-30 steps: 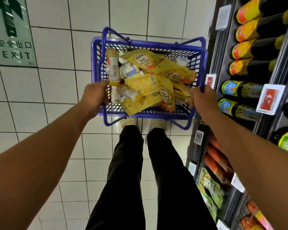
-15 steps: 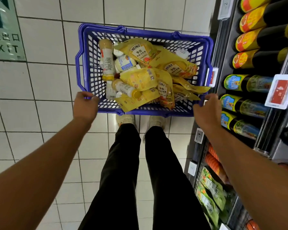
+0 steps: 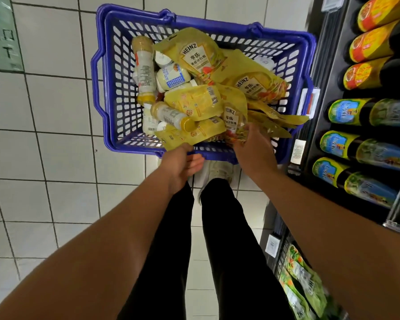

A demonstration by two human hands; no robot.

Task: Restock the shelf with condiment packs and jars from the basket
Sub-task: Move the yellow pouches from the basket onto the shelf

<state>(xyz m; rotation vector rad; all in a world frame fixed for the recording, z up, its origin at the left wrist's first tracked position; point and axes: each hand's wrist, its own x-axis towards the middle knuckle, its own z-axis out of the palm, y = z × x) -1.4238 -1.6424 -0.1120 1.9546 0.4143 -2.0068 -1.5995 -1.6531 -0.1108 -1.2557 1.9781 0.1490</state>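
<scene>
A blue plastic lattice basket is set on the white tiled floor, just beside the dark shelf, and is filled with soft yellow condiment packs and pale jars. A yellow Heinz pouch near the front rim is gripped at its lower end by the right hand, its fingers bent over it. The left hand is held at the front rim, fingers loosely curled, nothing in them.

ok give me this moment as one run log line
basket: packs and jars inside | left hand: at near rim, grip unclear | right hand: on yellow heinz pack, grip unclear | shelf: to person's right
</scene>
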